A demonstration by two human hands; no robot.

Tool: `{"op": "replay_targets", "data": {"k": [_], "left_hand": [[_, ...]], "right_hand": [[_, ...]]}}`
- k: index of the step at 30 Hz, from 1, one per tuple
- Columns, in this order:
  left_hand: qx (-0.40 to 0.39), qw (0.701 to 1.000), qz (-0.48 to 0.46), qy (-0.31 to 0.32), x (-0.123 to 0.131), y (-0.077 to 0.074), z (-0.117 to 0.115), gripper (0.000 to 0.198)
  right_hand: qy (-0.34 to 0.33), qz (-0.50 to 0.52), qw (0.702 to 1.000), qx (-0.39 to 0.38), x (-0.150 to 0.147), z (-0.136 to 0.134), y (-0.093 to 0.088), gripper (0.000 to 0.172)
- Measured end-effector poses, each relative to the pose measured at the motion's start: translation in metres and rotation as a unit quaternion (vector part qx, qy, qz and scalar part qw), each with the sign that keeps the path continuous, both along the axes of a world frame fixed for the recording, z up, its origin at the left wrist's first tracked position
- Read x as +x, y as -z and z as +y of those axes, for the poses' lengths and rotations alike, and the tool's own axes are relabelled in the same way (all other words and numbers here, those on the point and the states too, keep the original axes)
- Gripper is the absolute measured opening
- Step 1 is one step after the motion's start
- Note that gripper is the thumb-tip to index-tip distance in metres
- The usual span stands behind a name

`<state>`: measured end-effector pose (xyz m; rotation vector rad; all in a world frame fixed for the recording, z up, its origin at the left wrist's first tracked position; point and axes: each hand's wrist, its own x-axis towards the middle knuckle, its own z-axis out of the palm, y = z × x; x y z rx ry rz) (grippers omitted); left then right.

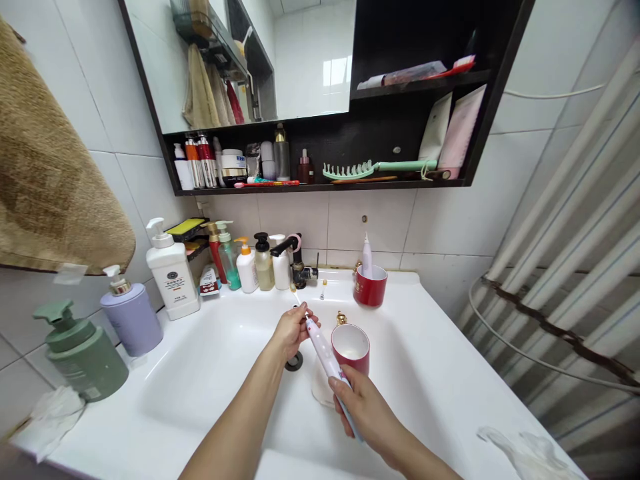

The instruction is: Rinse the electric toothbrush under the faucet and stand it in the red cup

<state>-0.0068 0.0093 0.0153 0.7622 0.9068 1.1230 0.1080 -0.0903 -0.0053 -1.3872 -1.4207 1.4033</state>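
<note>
In my right hand (367, 403) is an electric toothbrush (323, 348) with a pale pink and lilac handle, its fingers wrapped around the lower end. My left hand (290, 333) is closed at the other end, pinching the slim neck near the brush head. The toothbrush slants up and to the left above the white sink basin (200, 373). Beside it in the basin stands a red cup (351, 363) with a white inside, partly behind my right hand. A pale flat piece (323, 393) lies under the toothbrush, mostly hidden.
Behind the basin is a black faucet (297, 263). A second red cup (370, 288) holds another pale pink toothbrush on the right ledge. Several pump bottles (173, 280) line the left. A dark cabinet (320, 190) hangs above, and white pipes (565, 267) run at right.
</note>
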Motion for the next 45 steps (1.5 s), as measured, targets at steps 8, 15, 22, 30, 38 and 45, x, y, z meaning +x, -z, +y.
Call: {"op": "replay_targets", "data": {"k": [8,15,22,30,38,45], "left_hand": [[0.005,1.000,-0.009,0.010,0.001,-0.003,-0.002,0.017],[0.004,1.000,-0.010,0.025,0.004,-0.002,-0.004,0.017],[0.018,0.999,-0.018,0.030,0.007,-0.003,-0.005,0.017],[0.042,0.998,-0.036,0.039,0.010,-0.012,-0.011,0.017],[0.059,0.997,-0.037,0.046,0.011,-0.012,-0.013,0.017],[0.104,0.991,-0.003,0.084,0.025,-0.012,-0.024,0.028]], "right_hand": [[0.009,-0.007,1.000,0.025,0.000,0.003,0.005,0.023],[0.026,-0.025,0.999,0.037,-0.002,0.001,0.000,0.021],[0.030,-0.011,0.999,0.042,-0.002,0.000,0.000,0.023],[0.035,0.004,0.996,0.079,-0.005,-0.002,-0.001,0.024],[0.016,0.059,0.996,0.064,-0.009,-0.002,0.002,0.024],[0.067,0.075,0.986,0.132,-0.007,0.011,-0.013,0.025]]}}
